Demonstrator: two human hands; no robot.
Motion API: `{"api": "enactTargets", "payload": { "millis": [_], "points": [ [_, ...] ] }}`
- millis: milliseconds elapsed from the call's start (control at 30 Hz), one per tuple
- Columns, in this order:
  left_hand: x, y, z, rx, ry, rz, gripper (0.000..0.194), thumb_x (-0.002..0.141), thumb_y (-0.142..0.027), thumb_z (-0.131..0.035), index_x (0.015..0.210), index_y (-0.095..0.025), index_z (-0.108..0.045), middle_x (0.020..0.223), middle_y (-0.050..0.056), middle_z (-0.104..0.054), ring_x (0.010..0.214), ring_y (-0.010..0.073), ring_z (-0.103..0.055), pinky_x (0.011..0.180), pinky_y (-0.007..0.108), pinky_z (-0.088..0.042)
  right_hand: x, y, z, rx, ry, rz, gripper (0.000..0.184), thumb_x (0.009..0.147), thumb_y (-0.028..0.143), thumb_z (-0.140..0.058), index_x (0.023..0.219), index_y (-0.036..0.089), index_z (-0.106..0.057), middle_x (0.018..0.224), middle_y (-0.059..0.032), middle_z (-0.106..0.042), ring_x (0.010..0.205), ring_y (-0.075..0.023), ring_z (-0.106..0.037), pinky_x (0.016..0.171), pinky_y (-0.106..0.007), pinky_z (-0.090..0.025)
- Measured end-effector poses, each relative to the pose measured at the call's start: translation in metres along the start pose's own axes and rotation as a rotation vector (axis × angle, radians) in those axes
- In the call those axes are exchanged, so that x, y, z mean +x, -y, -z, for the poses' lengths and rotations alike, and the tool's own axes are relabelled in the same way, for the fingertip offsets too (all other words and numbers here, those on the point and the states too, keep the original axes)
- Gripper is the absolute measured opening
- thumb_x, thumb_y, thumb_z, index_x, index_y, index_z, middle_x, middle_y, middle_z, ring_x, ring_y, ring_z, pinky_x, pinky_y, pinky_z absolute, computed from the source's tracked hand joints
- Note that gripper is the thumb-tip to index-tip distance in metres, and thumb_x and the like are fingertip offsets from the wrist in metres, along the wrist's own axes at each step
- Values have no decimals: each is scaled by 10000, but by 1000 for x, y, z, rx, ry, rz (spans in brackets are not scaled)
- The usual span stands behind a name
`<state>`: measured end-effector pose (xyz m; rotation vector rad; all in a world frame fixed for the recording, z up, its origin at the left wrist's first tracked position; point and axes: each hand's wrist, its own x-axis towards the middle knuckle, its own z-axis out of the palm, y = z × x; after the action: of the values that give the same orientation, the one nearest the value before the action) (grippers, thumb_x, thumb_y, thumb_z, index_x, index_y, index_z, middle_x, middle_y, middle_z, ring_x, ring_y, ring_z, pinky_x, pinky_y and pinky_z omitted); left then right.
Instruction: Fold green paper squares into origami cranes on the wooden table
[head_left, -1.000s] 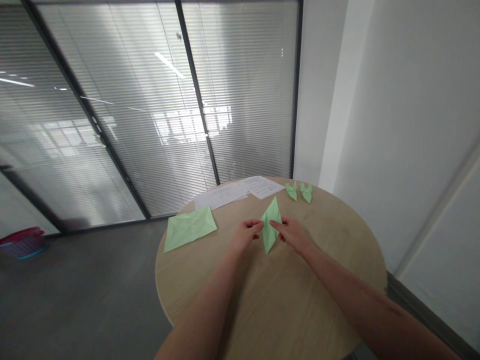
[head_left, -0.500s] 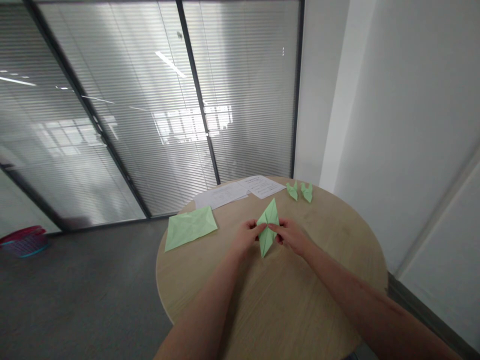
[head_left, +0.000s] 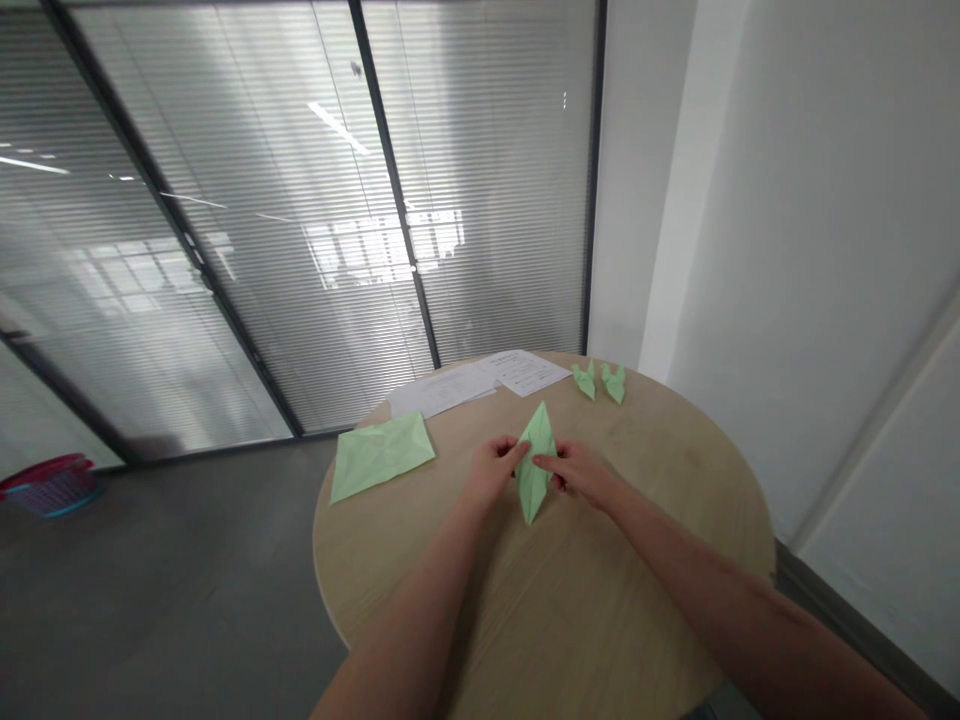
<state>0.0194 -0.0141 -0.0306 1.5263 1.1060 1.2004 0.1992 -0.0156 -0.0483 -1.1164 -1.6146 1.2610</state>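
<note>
A folded piece of green origami paper (head_left: pixel 535 480), long and diamond-shaped with pointed ends, is held above the table between both hands. My left hand (head_left: pixel 496 468) pinches its left edge, with the thumb lying on the front face. On the opposite edge my right hand (head_left: pixel 581 470) is closed, its thumb also pressed on the front face. The fingers behind the paper are partly hidden. Two small green folded-paper figures (head_left: pixel 584 380) stand side by side farther back on the right. A creased green sheet of paper (head_left: pixel 382 455) lies flat to the left.
The round wooden table (head_left: pixel 637 590) carries white sheets, one a printed page (head_left: pixel 529 372), along its far edge. Beyond it stands a glass partition with blinds (head_left: pixel 495 200); a white wall (head_left: pixel 832 250) is on the right. A red and blue basket (head_left: pixel 52 485) sits on the floor at left.
Both thumbs have shifted on the folded green paper: the left one slightly up, the right one slightly down, now farther apart. The paper has dipped a little and looks narrower.
</note>
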Motion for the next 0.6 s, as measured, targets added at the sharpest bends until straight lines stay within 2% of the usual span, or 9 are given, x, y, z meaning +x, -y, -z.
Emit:
{"api": "enactTargets", "payload": {
  "millis": [267,433,500,600],
  "points": [
    [-2,-3,-1,33,-72,-43,332,730,-491,-694,708,-161,-654,639,-11,-568,612,141,-490,604,271,-363,-5,8,0,-51,86,-43,322,764,438,-673,808,122,-630,556,29,-496,445,-56,-407,423,-186,-272],
    [-1,-2,0,31,-91,-25,375,770,-537,-658,752,-162,-662,663,-1,-572,625,148,-510,605,272,-392,-5,10,-2,-46,79,-47,305,753,426,-664,770,124,-623,554,21,-496,455,-58,-416,434,-189,-272],
    [-1,-2,0,1,-52,21,434,767,-587,-659,838,-159,-677,720,13,-604,652,161,-546,603,277,-423,-2,6,-2,6,26,-36,338,752,464,-670,760,131,-609,559,17,-498,460,-58,-411,440,-192,-273],
    [-3,-2,1,9,79,99,506,746,-647,-667,862,-154,-676,762,28,-624,679,176,-586,613,294,-466,3,0,1,119,-99,-7,386,724,518,-691,766,147,-592,580,15,-501,477,-66,-412,447,-198,-293]
  ]
}}
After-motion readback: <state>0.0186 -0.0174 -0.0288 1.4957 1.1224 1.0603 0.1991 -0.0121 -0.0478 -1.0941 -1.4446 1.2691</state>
